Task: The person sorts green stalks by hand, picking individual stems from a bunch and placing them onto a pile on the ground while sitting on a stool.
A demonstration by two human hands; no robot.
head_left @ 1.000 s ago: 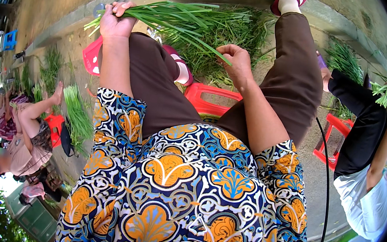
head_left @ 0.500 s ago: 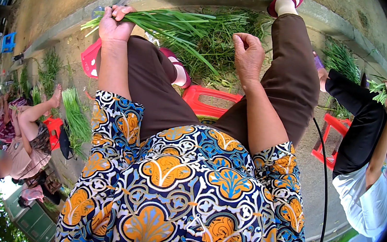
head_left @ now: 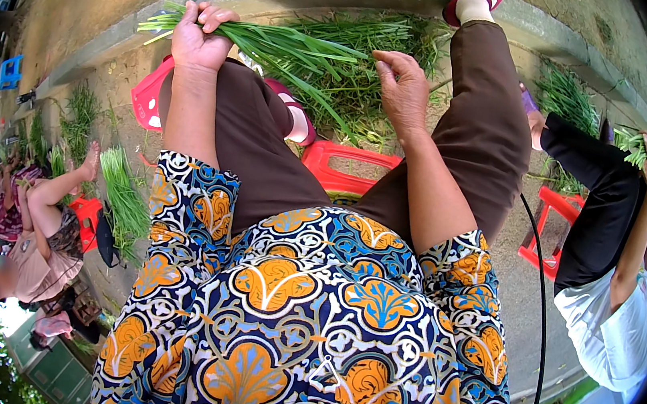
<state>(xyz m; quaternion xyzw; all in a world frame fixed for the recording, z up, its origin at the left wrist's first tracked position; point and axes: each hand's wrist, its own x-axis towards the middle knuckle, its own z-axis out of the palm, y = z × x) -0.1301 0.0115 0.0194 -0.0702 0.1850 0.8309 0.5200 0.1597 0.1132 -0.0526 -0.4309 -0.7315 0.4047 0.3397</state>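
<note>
You can't read any words or numbers here. On your left, the red thing with white spots point(head_left: 148, 96) has small pale marks, but they are too tiny to make out. Your shirt point(head_left: 275, 283) has orange and blue shapes and curly lines, and you can't read letters there.

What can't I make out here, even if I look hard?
All in the head view:
Part of the green bunch: hidden inside the left hand.
Whether the right hand touches a leaf tip: too small to tell.
The red stool's full shape: covered by brown trousers.
The white-shirted co-worker's head: cut off by the round picture edge.
</note>
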